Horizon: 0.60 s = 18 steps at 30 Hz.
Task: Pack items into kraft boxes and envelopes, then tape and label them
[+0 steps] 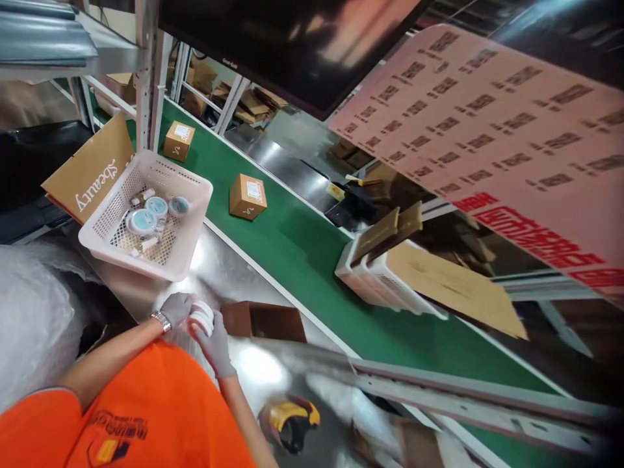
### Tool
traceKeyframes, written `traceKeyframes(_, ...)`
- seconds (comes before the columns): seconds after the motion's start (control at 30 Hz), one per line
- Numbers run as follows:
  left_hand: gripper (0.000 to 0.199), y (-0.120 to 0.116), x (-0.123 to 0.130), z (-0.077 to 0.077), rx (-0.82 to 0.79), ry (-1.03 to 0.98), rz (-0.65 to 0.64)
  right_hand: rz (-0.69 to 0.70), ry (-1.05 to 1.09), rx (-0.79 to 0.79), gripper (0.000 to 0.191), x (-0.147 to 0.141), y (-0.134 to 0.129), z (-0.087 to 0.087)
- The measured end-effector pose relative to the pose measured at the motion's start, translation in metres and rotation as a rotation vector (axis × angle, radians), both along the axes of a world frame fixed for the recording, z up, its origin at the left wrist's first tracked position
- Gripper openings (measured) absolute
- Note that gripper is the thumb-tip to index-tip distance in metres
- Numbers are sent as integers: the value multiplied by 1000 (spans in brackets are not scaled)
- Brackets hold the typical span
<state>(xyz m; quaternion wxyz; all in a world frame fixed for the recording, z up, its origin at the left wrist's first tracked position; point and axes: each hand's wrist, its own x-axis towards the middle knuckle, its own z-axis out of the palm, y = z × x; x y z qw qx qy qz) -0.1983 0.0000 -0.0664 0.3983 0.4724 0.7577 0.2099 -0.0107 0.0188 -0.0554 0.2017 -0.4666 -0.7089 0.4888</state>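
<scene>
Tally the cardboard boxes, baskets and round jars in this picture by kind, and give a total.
Sealed cardboard boxes on the green belt: 2, one far and one nearer
Open cardboard box on the steel table: 1
Single white basket: 1
Round blue-lidded jars in that basket: 3
White jar held by left hand and right hand: 1
Total: 8

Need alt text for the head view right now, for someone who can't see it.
Both gloved hands, left hand and right hand, hold a small white jar over a steel bench beside an open cardboard box. A white basket of jars sits beside a green conveyor carrying sealed boxes.
</scene>
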Motion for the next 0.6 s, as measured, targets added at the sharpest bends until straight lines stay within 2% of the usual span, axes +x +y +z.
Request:
traceKeyframes(0.07, 62, -2, 1, 0, -4, 22, -20, 105, -34, -34, 45, 1, 1, 3)
traceKeyframes(0.13, 55, -5, 4, 3, -3, 53, -53, 126, -102, -56, 42, 1, 5, 2)
traceKeyframes(0.23, 50, -10, 11, 9, -6, 101, -63, -8, -114, -123, 49, -3, 13, -11)
traceKeyframes(0.33, 53, -15, 20, 11, -38, 151, -46, -201, 85, -337, 59, -8, 17, -28)
traceKeyframes(0.4, 54, -17, 24, 10, -60, 183, -42, -249, 218, -501, 57, -10, 17, -38)
traceKeyframes(0.43, 54, -17, 26, 10, -66, 192, -43, -246, 245, -531, 55, -10, 15, -41)
traceKeyframes(0.5, 53, -17, 30, 11, -62, 195, -42, -186, 197, -426, 51, -7, 11, -43)
traceKeyframes(0.6, 50, -15, 34, 16, -36, 206, -26, 93, 13, -38, 54, -2, 7, -39)
